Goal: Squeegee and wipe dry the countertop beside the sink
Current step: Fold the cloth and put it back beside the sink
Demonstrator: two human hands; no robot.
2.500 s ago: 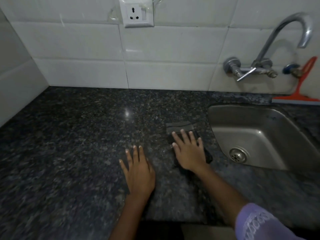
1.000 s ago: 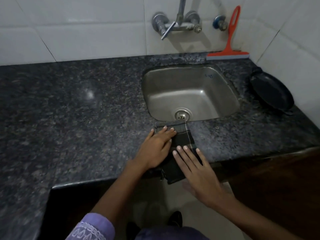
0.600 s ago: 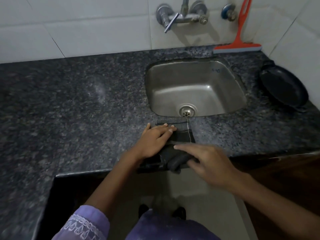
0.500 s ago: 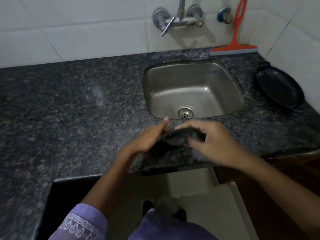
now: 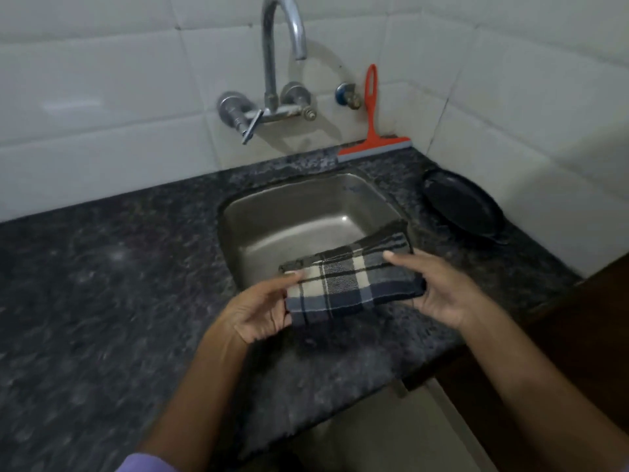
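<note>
I see the countertop point(image 5: 102, 301) left of the sink point(image 5: 306, 216) lying bare from the wall to its front edge, so a hand can sweep there freely. The tap point(image 5: 272, 63) overhangs the sink's back rim. Behind the sink, a squeegee point(image 5: 372, 144) leans on the wall, and a black pan point(image 5: 463, 206) fills the narrow strip at the right back corner.

hidden: sink point(image 5: 306, 212) drain, under cloth point(image 5: 350, 284) | cut off: tap point(image 5: 279, 46) top | blurred: countertop point(image 5: 102, 301)
</note>
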